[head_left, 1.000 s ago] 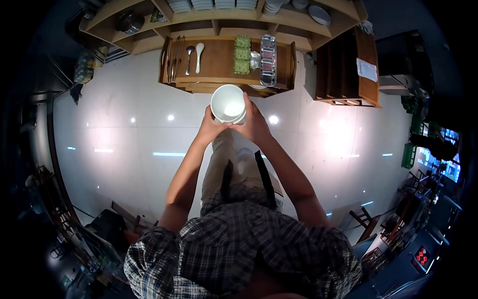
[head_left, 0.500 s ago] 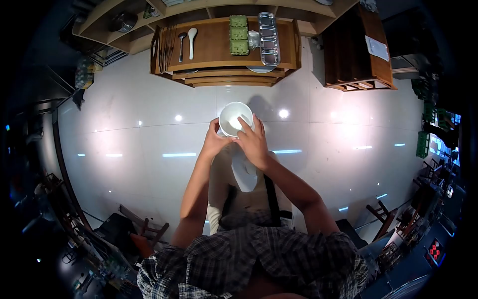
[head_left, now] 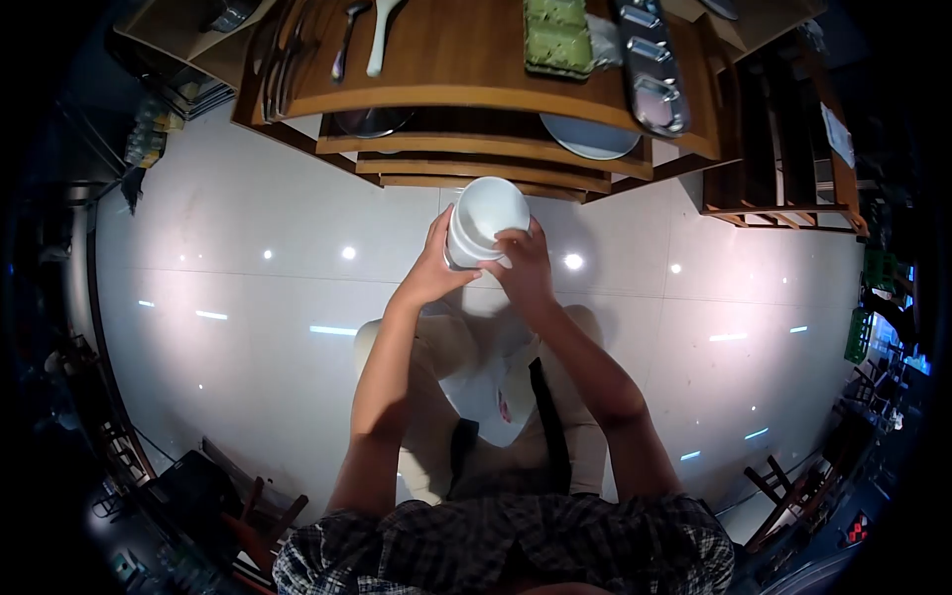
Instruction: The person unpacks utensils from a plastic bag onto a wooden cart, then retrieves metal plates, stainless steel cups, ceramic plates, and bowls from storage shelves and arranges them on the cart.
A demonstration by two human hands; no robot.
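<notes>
A stack of round white bowls (head_left: 493, 205), nested one in another, is held up in front of my knees with the top one's opening facing me. My left hand (head_left: 433, 270) is closed round the left side and lower edge of the stack. On the right, my right hand (head_left: 524, 266) grips the near right rim, with fingers reaching over the edge into the top bowl. How many bowls are nested cannot be made out.
Ahead stands a wooden shelf cart (head_left: 446, 84) bearing a white spoon (head_left: 382, 38), a metal spoon (head_left: 347, 40), a green sectioned dish (head_left: 557, 40) and a metal compartment tray (head_left: 652, 69). A plate (head_left: 592, 137) lies on a lower shelf. Another wooden rack (head_left: 783, 149) is at right.
The cart now appears larger and nearer. My knees are bent and spread, the body lower. Both hands still hold the bowls, now tilted so their stacked sides show.
</notes>
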